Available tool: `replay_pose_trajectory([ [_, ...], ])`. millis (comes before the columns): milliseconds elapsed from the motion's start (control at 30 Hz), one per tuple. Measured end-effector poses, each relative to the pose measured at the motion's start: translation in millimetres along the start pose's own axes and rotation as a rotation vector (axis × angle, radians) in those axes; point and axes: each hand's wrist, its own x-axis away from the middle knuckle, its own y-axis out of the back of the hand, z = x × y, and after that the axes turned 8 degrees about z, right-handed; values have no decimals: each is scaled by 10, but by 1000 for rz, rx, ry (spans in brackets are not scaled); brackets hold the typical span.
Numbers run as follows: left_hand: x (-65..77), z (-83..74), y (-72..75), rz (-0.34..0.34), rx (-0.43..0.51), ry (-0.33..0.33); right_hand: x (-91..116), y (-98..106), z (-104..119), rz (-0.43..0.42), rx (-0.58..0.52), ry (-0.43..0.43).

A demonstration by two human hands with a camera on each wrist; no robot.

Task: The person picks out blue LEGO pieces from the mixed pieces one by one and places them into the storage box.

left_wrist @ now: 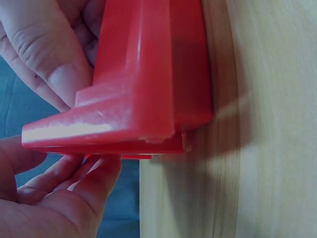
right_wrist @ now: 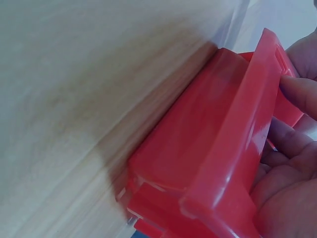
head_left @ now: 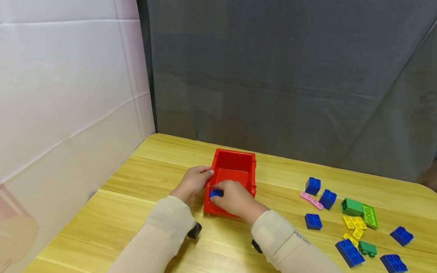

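At the left, your left hand [head_left: 193,184] grips the side wall of the red bin [head_left: 235,160], thumb at the rim; its remaining fingers are largely hidden. Hold this wall firmly, with light downward pressure, so the bin does not slide on the wooden table [head_left: 134,181].

Inside the bin, toward its near left corner, is the blue block [head_left: 216,193]. Your right hand [head_left: 235,198] pinches it between thumb and curled fingers, the gap closed to the block's width. Whether the block touches the floor cannot be told. Recommended: lower it until it bears on the floor, part the fingers gently, and lift clear of the rim.

Further right, well apart, lie a pink strip [head_left: 311,200], loose blue bricks [head_left: 313,221], green bricks [head_left: 352,207] and yellow pieces [head_left: 357,233]. Approach the tighter cluster one piece at a time.
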Motion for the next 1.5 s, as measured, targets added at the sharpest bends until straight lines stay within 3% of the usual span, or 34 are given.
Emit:
replay_pose_trajectory([
  [433,-23,33,-1,-3,9,-18,28,-10,-12,-27,48,16],
  [1067,-36,51,5,-4,27,-51,303,76,100,-190,369,138],
  [1500,-45,67,16,14,29,-46,524,168,-20,-304,372,197],
])
